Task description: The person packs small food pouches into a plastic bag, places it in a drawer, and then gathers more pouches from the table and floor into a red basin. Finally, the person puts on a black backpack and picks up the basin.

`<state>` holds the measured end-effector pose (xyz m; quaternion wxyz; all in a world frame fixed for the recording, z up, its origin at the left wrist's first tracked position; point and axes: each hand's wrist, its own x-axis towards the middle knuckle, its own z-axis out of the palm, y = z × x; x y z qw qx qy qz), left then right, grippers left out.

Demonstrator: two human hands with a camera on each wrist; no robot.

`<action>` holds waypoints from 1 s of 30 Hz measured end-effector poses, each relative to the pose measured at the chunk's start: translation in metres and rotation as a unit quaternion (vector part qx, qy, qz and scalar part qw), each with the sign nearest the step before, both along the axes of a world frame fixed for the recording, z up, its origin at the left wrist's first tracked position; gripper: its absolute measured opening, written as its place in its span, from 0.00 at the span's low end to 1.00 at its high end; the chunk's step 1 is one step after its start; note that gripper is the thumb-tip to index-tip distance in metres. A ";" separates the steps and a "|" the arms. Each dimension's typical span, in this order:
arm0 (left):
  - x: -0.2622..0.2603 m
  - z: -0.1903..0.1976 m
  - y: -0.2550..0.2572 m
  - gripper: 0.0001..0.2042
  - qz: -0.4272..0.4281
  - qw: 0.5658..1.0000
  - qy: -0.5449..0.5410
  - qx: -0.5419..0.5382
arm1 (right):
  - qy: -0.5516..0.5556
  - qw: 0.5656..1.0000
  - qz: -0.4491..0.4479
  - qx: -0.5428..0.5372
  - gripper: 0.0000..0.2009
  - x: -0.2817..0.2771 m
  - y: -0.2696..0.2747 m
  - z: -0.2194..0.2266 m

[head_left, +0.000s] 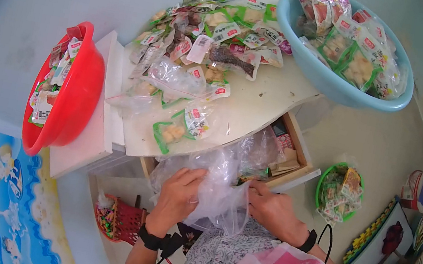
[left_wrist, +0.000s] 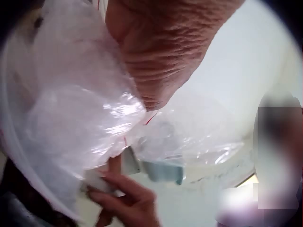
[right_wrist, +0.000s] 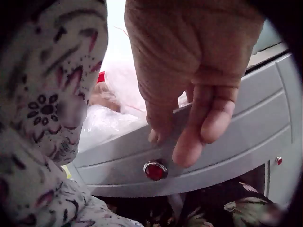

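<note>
Over the open drawer, both hands are at a clear plastic bag held close to the body. My left hand grips its left side, fingers bent over the film. On the other side, my right hand pinches the bag's edge between thumb and fingers. The left wrist view has the crinkled bag large beside the left palm, with the right hand at its lower edge. In the right wrist view, the right hand hangs before the grey drawer front, its fingertips partly hidden.
Vacuum-packed food packets are heaped on the white table. A red basin stands left and a blue basin back right, both holding packets. On the floor are a green basket and a red basket.
</note>
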<state>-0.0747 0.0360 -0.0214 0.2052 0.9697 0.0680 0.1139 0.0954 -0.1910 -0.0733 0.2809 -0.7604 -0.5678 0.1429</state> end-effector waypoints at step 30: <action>-0.048 0.002 -0.010 0.28 0.277 0.959 -0.024 0.062 | 0.092 0.991 0.039 0.094 0.16 -0.002 -0.006 0.005</action>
